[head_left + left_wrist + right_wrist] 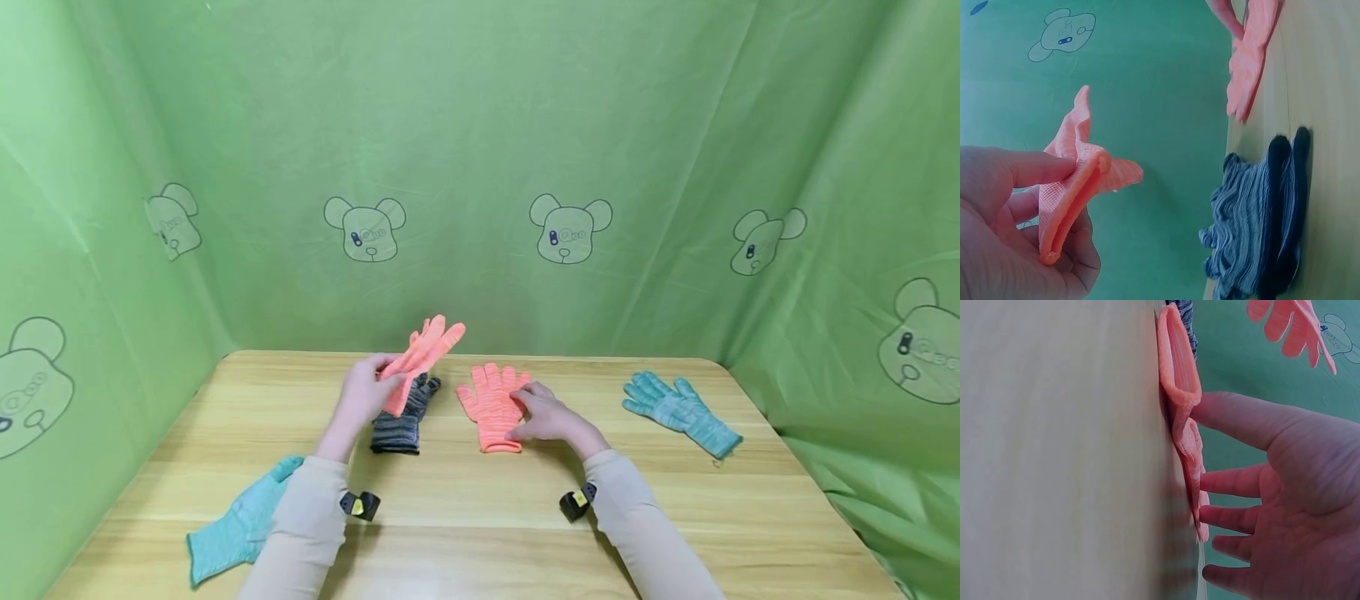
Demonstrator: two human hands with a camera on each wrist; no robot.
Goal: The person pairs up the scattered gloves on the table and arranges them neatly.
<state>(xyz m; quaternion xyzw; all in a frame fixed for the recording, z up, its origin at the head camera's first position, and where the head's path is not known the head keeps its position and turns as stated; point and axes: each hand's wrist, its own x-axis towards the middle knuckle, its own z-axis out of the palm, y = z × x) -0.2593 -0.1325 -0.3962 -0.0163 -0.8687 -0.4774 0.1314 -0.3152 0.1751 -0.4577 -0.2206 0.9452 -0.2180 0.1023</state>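
Observation:
My left hand [362,393] pinches a coral knit glove [424,348] near its cuff and holds it up above the table, fingers pointing away. In the left wrist view the thumb lies along the glove's open cuff [1071,206]. A second coral glove [489,407] lies flat on the table with its cuff toward me. My right hand [553,413] rests on that glove's right side, thumb at the cuff and fingertips touching the fabric; its fingers are spread and fairly straight in the right wrist view. A dark grey striped pair of gloves [1241,212] lies below the held glove.
A teal glove [678,410] lies at the right of the wooden table [465,542]. More teal gloves [238,527] lie at the front left, partly behind my left sleeve. Green curtains [465,125] with bear-head prints enclose the table at the back and sides.

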